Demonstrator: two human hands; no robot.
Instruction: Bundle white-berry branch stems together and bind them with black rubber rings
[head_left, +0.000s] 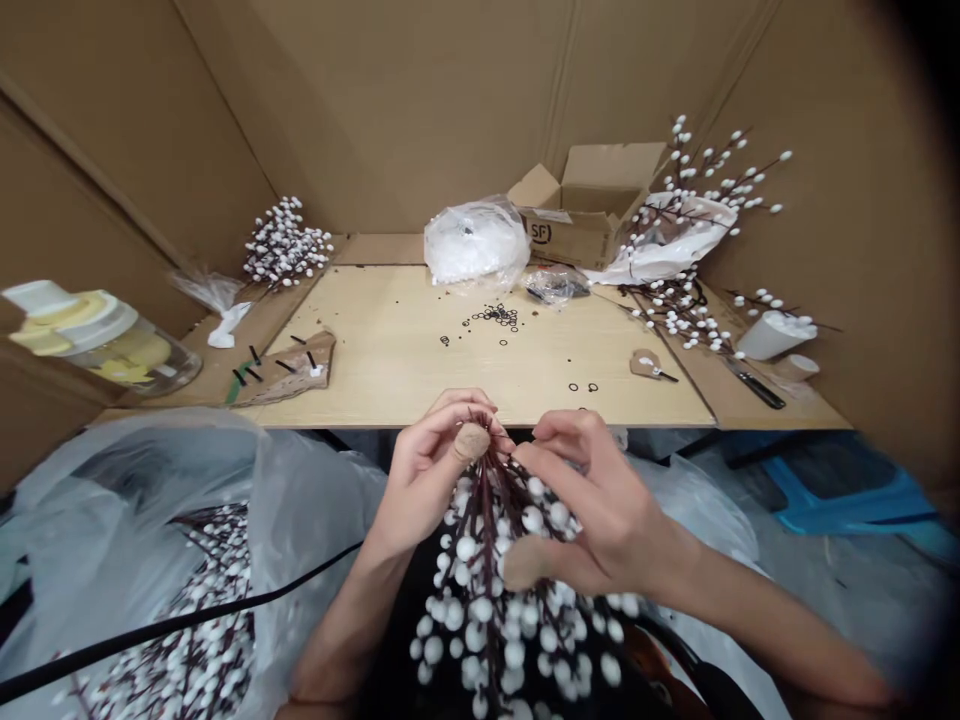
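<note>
The bunch hangs just off the tabletop's near edge, stems up and white berries down; its stem ends sit in the left hand, which is closed around them, thumb foremost; the right hand is half curled on the bunch's other side, fingertips by the stems and thumb over the berries; whether it grips anything I cannot tell; both thumbs wear tan wraps.

The right hand and its thumb hide part of the bunch; on the tabletop's middle lie loose black rings; at its far edge are a white-filled bag, a small clear bag and an open carton; along its left side are a bottle, a cardboard piece with black strips and more sprigs; along its right side are other sprigs, a white roll and a knife; below its left end a plastic sack holds berry sprigs, a black cord crossing in front; below its right end is a blue stool.

The carton reads "SF"; its smaller print is illegible.
</note>
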